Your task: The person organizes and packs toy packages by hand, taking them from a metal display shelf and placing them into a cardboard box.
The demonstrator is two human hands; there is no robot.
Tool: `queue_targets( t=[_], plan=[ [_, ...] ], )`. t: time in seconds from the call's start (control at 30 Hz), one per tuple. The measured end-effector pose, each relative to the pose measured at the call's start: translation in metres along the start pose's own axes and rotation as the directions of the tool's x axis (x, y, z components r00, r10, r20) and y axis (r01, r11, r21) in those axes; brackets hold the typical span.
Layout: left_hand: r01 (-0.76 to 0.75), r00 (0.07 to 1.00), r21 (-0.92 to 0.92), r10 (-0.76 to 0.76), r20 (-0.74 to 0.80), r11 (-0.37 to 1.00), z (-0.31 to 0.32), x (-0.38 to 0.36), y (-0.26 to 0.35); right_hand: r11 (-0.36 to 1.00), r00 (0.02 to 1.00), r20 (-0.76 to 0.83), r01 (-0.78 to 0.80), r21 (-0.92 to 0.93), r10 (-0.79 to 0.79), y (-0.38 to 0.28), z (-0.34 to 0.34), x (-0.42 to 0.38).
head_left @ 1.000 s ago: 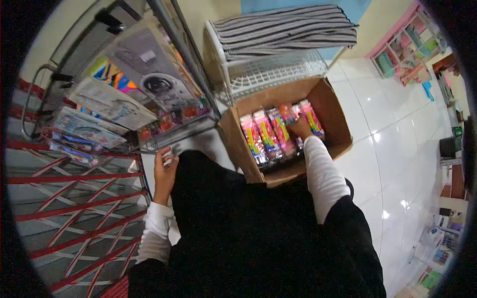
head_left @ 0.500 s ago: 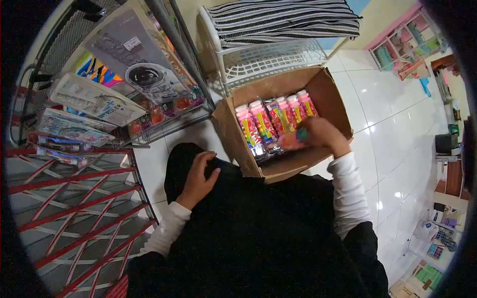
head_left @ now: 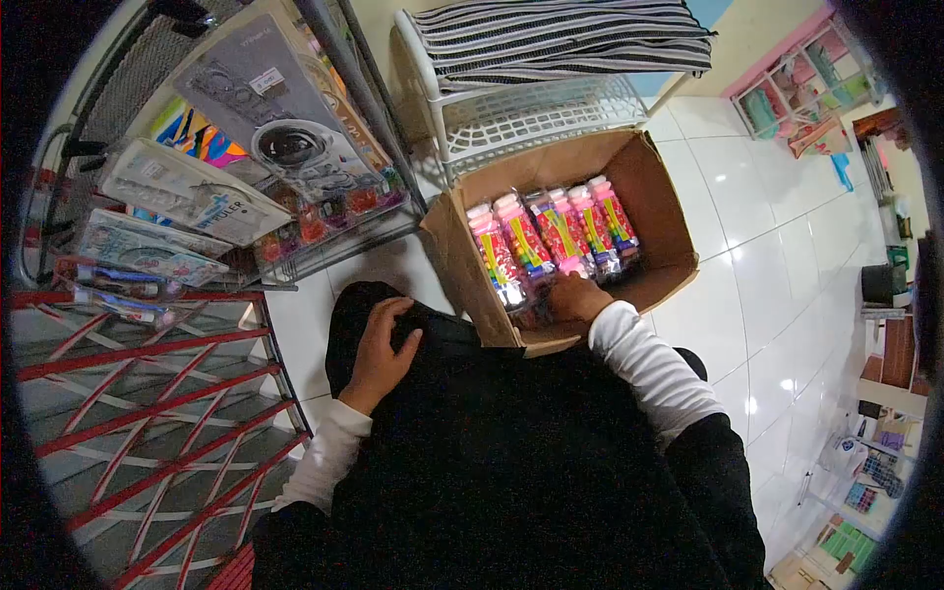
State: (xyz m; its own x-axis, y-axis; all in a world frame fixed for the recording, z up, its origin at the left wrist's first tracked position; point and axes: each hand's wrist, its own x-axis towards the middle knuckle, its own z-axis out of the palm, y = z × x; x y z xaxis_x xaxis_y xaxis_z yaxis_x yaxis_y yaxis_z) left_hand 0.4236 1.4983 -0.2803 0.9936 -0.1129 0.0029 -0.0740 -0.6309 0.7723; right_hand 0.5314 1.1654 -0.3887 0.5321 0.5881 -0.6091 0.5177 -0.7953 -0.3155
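Down in the box, pink-capped bottles lie in a row, the right hand curled at their near ends, grip unclear, while the left hand rests open on dark cloth.

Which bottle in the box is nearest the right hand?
The middle bottle of the row; the right hand sits just below its near end.

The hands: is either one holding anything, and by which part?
Left hand holds nothing, resting flat on the black garment. Right hand reaches among the jars in the cardboard box; any grip cannot be told.
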Motion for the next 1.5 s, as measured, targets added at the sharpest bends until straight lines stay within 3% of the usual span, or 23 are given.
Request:
queue_targets(
  t=[0.03,0.07,0.17,0.23,0.3,0.33,0.4,0.5,0.6,0.63,0.67,0.7,0.77,0.83,0.93,1.03,1.07,1.17,1.27,1.33,1.4,1.47,1.5],
  plan=[
    [0.004,1.0,-0.014,-0.004,0.0,1.0,0.0,0.0,0.0,0.984,0.982,0.087,-0.17,0.048,0.166,-0.007,-0.013,-0.009],
    [0.008,1.0,-0.028,-0.008,0.0,1.0,-0.001,0.0,0.0,0.996,0.993,0.114,-0.028,0.08,0.019,0.011,0.0,-0.006],
    [0.014,1.0,-0.011,-0.014,-0.021,1.0,-0.008,0.002,0.001,0.917,0.985,0.084,0.104,0.385,-0.147,0.044,0.02,-0.004],
    [0.035,0.999,0.0,-0.035,-0.037,0.999,-0.014,0.004,0.0,0.84,0.962,0.233,-0.008,0.543,-0.141,0.067,0.044,0.012],
    [0.046,0.997,0.0,-0.046,-0.057,0.999,-0.019,0.006,-0.003,0.983,0.971,0.24,-0.061,0.173,0.018,0.064,0.062,0.027],
    [0.048,0.996,-0.006,-0.049,-0.069,0.999,-0.02,0.006,-0.006,0.916,0.904,0.314,-0.358,0.182,0.291,0.028,0.033,0.021],
    [0.05,0.996,0.007,-0.049,-0.08,0.999,-0.024,0.007,-0.007,0.879,0.916,0.246,-0.382,0.286,0.318,0.018,0.023,0.021],
    [0.029,0.995,0.057,-0.024,-0.101,0.998,-0.031,0.009,-0.003,0.857,0.924,0.296,-0.348,0.38,0.244,0.043,0.055,0.055],
    [0.024,0.983,0.135,0.001,-0.181,0.991,-0.052,0.005,-0.006,0.968,0.952,0.251,-0.211,0.138,0.172,-0.028,-0.006,0.029],
    [0.045,0.976,0.163,-0.009,-0.217,0.986,-0.063,0.006,-0.009,0.997,0.949,0.31,-0.048,-0.059,0.064,-0.03,-0.004,0.031],
    [0.069,0.966,0.192,-0.017,-0.257,0.979,-0.075,0.007,-0.013,0.963,0.93,0.364,0.138,-0.233,-0.045,-0.033,-0.001,0.032],
    [0.092,0.948,0.22,-0.018,-0.318,0.971,-0.086,0.008,-0.017,0.69,0.83,0.511,0.504,-0.52,-0.221,-0.015,0.033,0.052],
    [0.134,0.901,0.268,-0.004,-0.434,0.954,-0.107,0.01,-0.028,0.984,0.959,0.28,0.091,-0.151,-0.045,-0.005,0.059,0.063],
    [0.135,0.864,0.275,0.023,-0.504,0.952,-0.124,0.015,-0.037,0.997,0.969,0.235,-0.076,-0.019,0.079,0.01,0.093,0.08],
    [0.096,0.86,0.317,0.082,-0.504,0.944,-0.138,0.022,-0.036,0.972,0.893,0.445,0.039,-0.233,0.071,0.027,0.092,0.104],
    [0.261,0.888,0.422,-0.045,-0.457,0.868,-0.138,0.035,-0.046,0.971,0.833,0.551,0.087,-0.224,0.052,0.035,0.078,0.112],
    [0.25,0.894,0.431,-0.035,-0.448,0.867,-0.138,0.044,-0.076,0.972,0.808,0.588,0.097,-0.214,0.049,0.036,0.077,0.109],
    [0.641,0.733,0.166,-0.533,-0.423,0.75,-0.141,0.079,-0.132,0.98,0.744,0.667,0.097,-0.175,0.045,0.046,0.082,0.093],
    [0.733,0.669,0.393,-0.694,-0.268,0.555,-0.15,0.103,-0.144,0.998,0.849,0.526,-0.016,-0.064,0.047,0.031,0.082,0.089],
    [0.415,0.909,0.537,-0.311,-0.277,0.734,-0.144,0.113,-0.253,0.991,0.9,0.418,-0.133,-0.003,0.122,0.013,0.087,0.089],
    [0.314,0.943,0.575,-0.175,-0.284,0.755,-0.143,0.119,-0.261,0.965,0.871,0.438,-0.261,0.027,0.223,-0.011,0.071,0.082],
    [0.325,0.935,0.417,-0.222,-0.275,0.849,-0.144,0.117,-0.263,0.924,0.803,0.557,-0.351,0.154,0.212,-0.043,-0.007,0.05],
    [0.33,0.931,0.331,-0.246,-0.27,0.884,-0.146,0.116,-0.264,0.932,0.83,0.519,-0.328,0.157,0.205,-0.035,0.005,0.057]
  ],
)
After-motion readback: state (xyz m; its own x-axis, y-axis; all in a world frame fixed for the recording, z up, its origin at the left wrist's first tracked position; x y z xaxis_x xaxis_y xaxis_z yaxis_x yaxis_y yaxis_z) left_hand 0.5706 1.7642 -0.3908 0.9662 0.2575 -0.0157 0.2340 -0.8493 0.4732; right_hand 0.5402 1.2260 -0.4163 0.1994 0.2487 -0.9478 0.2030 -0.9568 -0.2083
